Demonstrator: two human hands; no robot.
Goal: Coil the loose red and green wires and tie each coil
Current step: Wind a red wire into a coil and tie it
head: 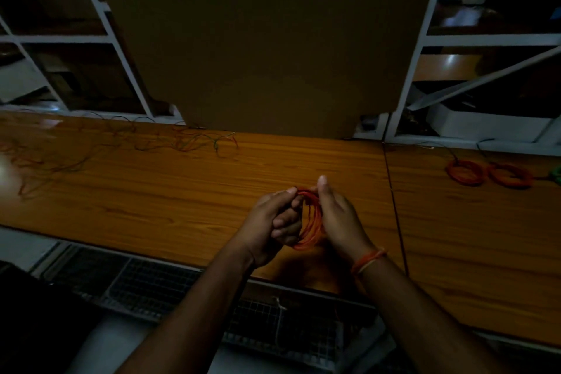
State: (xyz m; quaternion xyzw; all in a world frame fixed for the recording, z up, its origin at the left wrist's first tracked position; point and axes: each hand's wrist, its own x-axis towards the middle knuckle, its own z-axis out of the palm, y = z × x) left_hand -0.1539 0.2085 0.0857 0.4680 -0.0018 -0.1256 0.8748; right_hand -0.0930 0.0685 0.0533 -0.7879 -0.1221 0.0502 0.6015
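Dim lighting throughout; a glossy wood-grain worktop [188, 191] runs across the view, with a seam dividing it from a second panel on the right. Behind it stands a large flat brown board [267, 39], flanked by a white-painted metal frame [121, 39]. Over the middle of the worktop, near its front edge, both hands are raised together around a red wire coil [311, 222] — a thin, many-stranded ring held roughly upright between them. The left hand [273, 222] has its fingers curled inward, gripping the coil's left side, with fingertips pinching near the top of the ring. The right hand [337, 222] cups the coil's right side, thumb extended upward above the ring and fingers wrapped behind it; the exact finger contact is hidden. An orange thread band [368, 259] circles the right wrist. At far right on the second panel lie two finished red coils [488, 173] side by side, almost touching, with a green item just at the frame edge, too cropped to identify. At far left, loose red and green wires [121, 143] sprawl in a thin tangle along the rear of the worktop, well apart from the hands. Below the front edge sits a wire-mesh grid tray [158, 285].
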